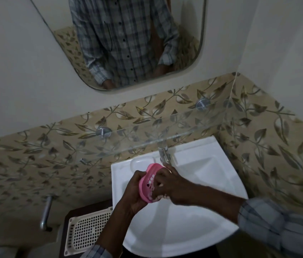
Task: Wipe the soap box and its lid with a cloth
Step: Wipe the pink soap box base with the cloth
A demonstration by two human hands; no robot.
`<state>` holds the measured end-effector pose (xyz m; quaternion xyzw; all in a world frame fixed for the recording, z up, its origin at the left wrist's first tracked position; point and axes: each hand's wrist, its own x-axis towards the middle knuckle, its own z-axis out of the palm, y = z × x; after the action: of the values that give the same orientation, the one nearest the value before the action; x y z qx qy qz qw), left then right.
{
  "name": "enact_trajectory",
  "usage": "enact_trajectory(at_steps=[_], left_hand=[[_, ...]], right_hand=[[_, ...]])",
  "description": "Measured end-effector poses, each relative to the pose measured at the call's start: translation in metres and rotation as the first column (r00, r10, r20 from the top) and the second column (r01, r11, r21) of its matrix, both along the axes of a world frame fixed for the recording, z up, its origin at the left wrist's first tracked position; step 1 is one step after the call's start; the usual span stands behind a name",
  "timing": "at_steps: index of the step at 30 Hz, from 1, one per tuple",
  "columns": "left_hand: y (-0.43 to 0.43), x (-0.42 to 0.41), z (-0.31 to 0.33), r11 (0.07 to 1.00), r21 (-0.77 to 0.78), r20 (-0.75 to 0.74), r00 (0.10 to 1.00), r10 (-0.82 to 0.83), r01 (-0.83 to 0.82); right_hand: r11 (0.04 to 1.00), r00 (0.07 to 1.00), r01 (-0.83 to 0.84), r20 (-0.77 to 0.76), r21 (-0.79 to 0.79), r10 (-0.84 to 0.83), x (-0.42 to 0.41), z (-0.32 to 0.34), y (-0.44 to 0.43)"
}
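The dim light hides much: no cloth can be made out, and the right hand (167,185) covers part of the pink soap box (149,180) (perforated, tilted on edge) held over the white sink (193,220). The left hand (135,190) cups its underside, grip wrapped around it; right fingertips (159,185) press inside.

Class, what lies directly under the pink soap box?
Under the pink soap box, held by the left hand and right hand, is the white sink. Its drain is hidden.
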<state>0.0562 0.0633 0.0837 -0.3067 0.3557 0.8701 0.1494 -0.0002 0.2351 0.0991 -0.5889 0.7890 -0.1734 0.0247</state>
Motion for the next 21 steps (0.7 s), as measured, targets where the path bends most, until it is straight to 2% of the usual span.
enact_trajectory(at_steps=[2,4,6,7,9,12,14,17,19,21], left_hand=[[0.001,0.0,-0.001,1.0,0.021,-0.021,0.999,0.024,-0.024],[0.0,-0.007,0.002,0.998,0.043,-0.051,0.997,0.049,-0.047],[-0.005,-0.013,0.006,0.998,0.052,-0.06,0.997,0.039,-0.036],[-0.006,-0.013,0.007,0.999,0.05,-0.057,0.998,0.021,-0.018],[-0.006,-0.009,0.005,0.999,0.049,-0.024,0.999,-0.02,0.021],[0.001,-0.002,-0.001,0.998,0.027,0.018,0.998,-0.052,0.052],[0.001,-0.005,-0.001,0.998,0.043,0.004,0.999,-0.038,0.038],[-0.005,-0.013,0.005,0.997,0.061,-0.005,0.999,-0.045,0.045],[-0.006,-0.014,0.006,0.996,0.048,0.004,0.997,-0.079,0.079],[-0.001,-0.01,0.002,0.992,0.048,0.021,0.993,-0.115,0.114]], right_hand=[[0.996,1.0,0.019,0.013,0.09,-0.021,-0.02,0.008,0.001],[0.985,0.974,0.166,0.161,-0.035,-0.158,-0.018,0.011,-0.004],[0.961,0.94,0.241,0.279,-0.136,-0.196,-0.002,0.006,-0.01],[0.959,0.94,0.239,0.283,-0.153,-0.189,0.006,0.001,-0.011],[0.979,0.955,0.18,0.253,-0.095,-0.151,0.011,-0.003,-0.008],[0.996,0.989,0.022,0.144,0.081,-0.034,-0.006,0.005,-0.001],[0.999,0.986,0.021,0.164,0.034,-0.026,-0.014,0.01,0.002],[0.985,0.983,0.092,0.173,-0.148,-0.066,-0.002,0.001,0.003],[0.99,0.997,0.017,0.077,-0.142,-0.006,0.008,-0.008,0.006],[0.993,0.99,-0.115,-0.084,-0.04,0.112,-0.003,-0.001,0.009]])
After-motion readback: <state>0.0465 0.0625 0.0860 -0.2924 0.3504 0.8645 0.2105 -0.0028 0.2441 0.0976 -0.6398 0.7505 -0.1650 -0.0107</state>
